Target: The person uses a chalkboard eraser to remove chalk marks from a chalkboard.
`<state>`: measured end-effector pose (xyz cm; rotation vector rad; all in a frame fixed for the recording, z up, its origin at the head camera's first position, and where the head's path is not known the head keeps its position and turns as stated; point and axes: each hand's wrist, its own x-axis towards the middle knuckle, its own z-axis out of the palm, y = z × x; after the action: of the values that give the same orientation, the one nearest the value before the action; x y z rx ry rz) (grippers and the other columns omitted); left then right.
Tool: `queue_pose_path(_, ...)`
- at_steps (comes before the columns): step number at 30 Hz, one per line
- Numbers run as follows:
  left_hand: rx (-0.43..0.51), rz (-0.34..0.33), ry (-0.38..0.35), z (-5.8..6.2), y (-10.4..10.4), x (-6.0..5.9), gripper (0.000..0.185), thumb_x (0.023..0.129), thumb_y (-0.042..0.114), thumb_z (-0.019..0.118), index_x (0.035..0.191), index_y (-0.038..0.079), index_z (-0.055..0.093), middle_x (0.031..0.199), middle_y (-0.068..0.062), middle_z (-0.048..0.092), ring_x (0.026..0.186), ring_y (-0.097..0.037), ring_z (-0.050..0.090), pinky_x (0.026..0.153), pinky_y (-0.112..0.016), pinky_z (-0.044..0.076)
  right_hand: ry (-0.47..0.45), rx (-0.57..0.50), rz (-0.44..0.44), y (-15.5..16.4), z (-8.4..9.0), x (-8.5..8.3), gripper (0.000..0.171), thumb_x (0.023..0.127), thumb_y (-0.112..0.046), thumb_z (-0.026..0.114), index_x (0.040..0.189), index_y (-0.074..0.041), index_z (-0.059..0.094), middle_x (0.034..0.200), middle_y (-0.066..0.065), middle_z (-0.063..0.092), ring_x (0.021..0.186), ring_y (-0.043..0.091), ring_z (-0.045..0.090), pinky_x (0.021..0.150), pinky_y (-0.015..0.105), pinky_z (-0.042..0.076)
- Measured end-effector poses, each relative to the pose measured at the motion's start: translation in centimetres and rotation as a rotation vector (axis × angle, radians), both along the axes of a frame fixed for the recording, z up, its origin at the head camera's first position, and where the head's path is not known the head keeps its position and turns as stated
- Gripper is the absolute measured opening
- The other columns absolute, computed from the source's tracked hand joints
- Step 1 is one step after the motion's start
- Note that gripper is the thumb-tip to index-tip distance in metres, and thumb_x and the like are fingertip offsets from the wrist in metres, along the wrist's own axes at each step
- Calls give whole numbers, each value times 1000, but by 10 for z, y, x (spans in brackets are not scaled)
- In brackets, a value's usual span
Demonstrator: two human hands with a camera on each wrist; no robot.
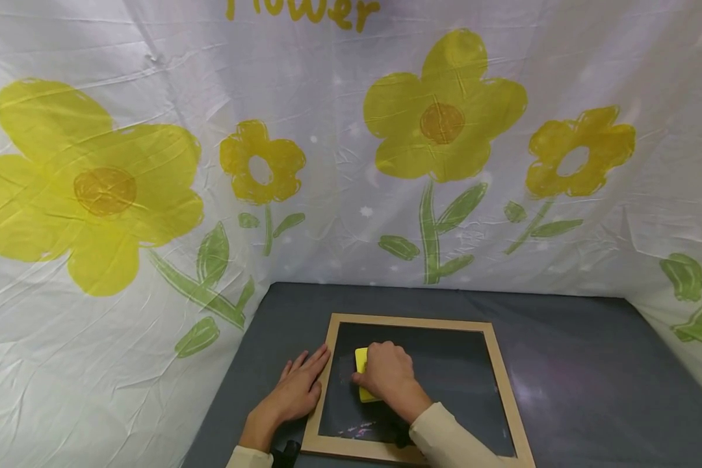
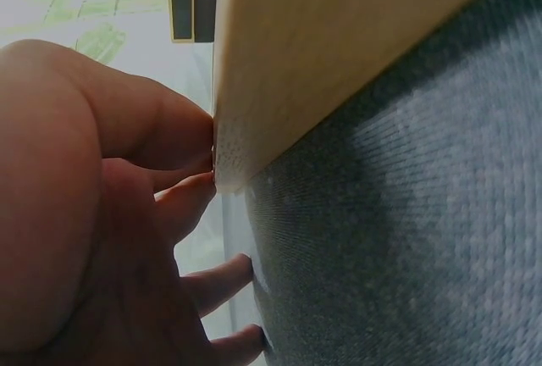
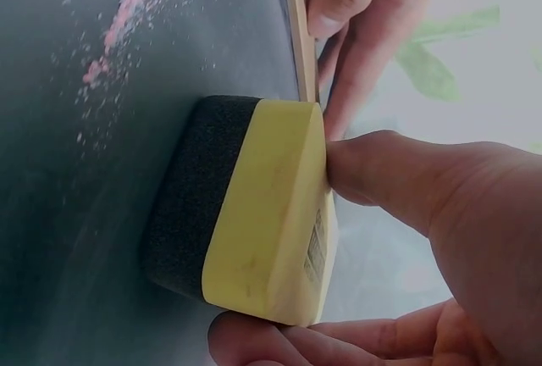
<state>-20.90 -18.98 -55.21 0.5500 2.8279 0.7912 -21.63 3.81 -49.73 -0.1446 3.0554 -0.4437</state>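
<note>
Counting, we logged one chalkboard (image 1: 444, 370) on the counter (image 1: 591, 377), one yellow eraser (image 1: 361, 370) upon it gripped in the right hand (image 1: 389, 377); left hand (image 1: 295, 393) flat, fingers straight against the frame.

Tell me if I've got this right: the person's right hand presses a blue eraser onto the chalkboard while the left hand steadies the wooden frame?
Not quite: the eraser is yellow with a dark pad, not blue, as the right wrist view shows plainly. The rest holds: the right hand grips it on the chalkboard, and the left hand rests against the wooden frame.
</note>
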Motion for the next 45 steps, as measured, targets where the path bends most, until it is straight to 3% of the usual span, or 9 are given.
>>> queue_pose_path(22,7,-17,13,-1,-2,1,62,110,8,54,171,10,41,181,-7,32,164,-51,28,125,-81,17,-19,-1,-43,25,3,4,54,82,-55,92,94,-6,72,76,5,60,67,22,59,61,40,56)
queue_pose_path(35,14,-13,3,-1,-2,2,64,109,8,55,171,10,40,181,-6,32,164,-52,28,125,-81,16,-50,3,-75,45,5,9,56,82,-54,92,102,-5,73,82,8,63,72,25,62,63,43,58)
queue_pose_path(45,14,-7,7,-1,-2,1,64,108,8,55,170,10,41,181,-6,32,164,-52,28,125,-81,16,-42,-1,-99,61,3,8,56,81,-54,92,100,-5,73,81,8,62,70,25,61,61,43,57)
